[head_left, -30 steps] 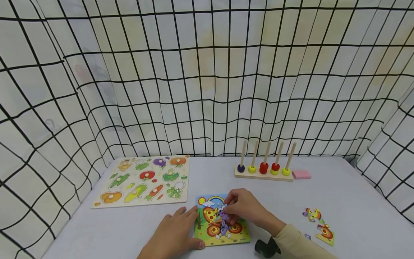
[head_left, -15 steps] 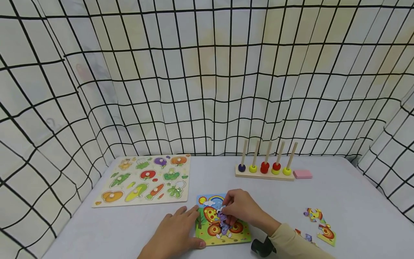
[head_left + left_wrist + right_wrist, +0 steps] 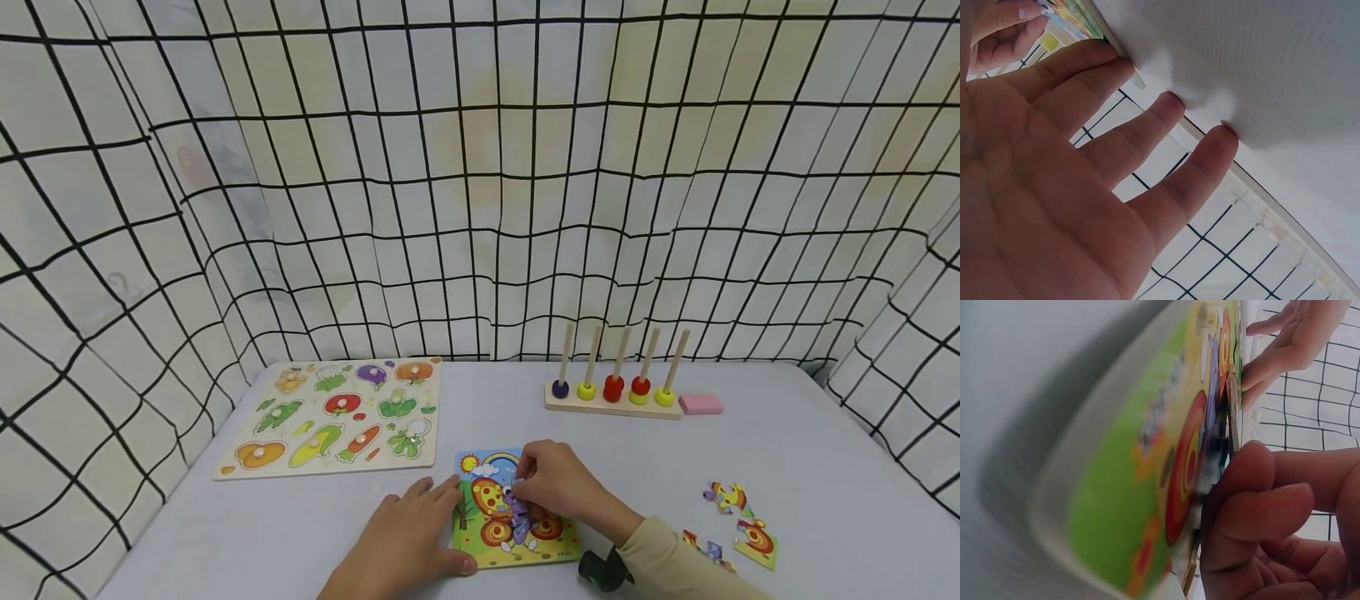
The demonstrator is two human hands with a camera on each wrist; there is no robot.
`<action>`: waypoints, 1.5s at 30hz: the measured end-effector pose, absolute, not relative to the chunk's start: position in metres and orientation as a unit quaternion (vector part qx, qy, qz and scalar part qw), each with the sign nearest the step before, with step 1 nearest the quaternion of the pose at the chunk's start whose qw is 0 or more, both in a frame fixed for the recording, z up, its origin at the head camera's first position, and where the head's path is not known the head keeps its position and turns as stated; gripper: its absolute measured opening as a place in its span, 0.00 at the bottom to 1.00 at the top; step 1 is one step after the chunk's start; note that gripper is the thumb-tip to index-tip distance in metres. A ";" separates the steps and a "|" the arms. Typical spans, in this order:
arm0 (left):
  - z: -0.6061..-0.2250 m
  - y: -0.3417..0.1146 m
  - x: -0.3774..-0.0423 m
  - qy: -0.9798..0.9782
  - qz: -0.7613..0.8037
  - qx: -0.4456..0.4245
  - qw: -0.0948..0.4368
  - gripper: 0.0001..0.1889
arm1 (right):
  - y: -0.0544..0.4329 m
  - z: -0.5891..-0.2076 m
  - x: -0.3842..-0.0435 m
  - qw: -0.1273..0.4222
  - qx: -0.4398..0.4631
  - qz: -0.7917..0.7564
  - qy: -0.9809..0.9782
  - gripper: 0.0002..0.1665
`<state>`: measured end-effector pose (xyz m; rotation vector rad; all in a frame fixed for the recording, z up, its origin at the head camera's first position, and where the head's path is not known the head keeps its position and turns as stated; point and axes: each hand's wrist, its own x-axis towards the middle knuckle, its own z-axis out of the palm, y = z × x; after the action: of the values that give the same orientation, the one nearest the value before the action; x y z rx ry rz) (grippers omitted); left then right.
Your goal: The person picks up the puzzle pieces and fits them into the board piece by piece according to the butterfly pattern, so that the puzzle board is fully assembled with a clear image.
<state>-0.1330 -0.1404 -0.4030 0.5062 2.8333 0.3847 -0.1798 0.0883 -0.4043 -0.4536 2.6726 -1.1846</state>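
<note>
A small square jigsaw puzzle board [image 3: 480, 557] with a butterfly picture lies on the white table. My left hand [image 3: 408, 533] rests flat at its left edge, fingers extended, thumb at the lower left corner; in the left wrist view those fingers [image 3: 1175, 178] are spread against the table. Over the board's upper right, my right hand [image 3: 566, 483] pinches a purple puzzle piece [image 3: 517, 505] between thumb and fingertips. In the right wrist view the piece sits slightly tilted above the board [image 3: 1110, 512]; the curled fingers [image 3: 1254, 519] hide much of it.
Loose puzzle pieces [image 3: 756, 542] lie to the right, some partly behind the sleeve [image 3: 667, 558]. A vegetable peg puzzle [image 3: 300, 429] is at back left. A bead stacker [image 3: 611, 408] and a pink block [image 3: 701, 404] stand at the back. Black netting [image 3: 495, 233] surrounds the table.
The right hand and forearm have shifted slightly left and down over the board, uncovering more loose pieces beside the sleeve. The left hand stays at the board's edge.
</note>
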 end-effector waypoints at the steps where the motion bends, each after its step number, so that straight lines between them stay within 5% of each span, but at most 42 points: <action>1: -0.403 -0.140 -0.133 0.969 0.132 0.173 0.119 0.46 | 0.088 -0.405 -0.180 0.092 -0.152 -0.396 0.901 0.12; 24: -0.404 -0.136 -0.132 0.970 0.119 0.183 0.103 0.47 | 0.090 -0.398 -0.174 0.094 -0.191 -0.394 0.894 0.09; 33: -0.403 -0.139 -0.132 0.969 0.127 0.187 0.104 0.46 | 0.118 -0.383 -0.173 0.144 -0.198 -0.439 0.864 0.11; 45: -0.403 -0.138 -0.133 0.971 0.119 0.175 0.108 0.46 | 0.167 -0.374 -0.169 0.126 -0.170 -0.450 0.868 0.15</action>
<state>-0.1325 -0.1378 -0.4032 0.5159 2.8588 0.3494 -0.1691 0.1665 -0.3736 -0.4964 2.5268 -1.3093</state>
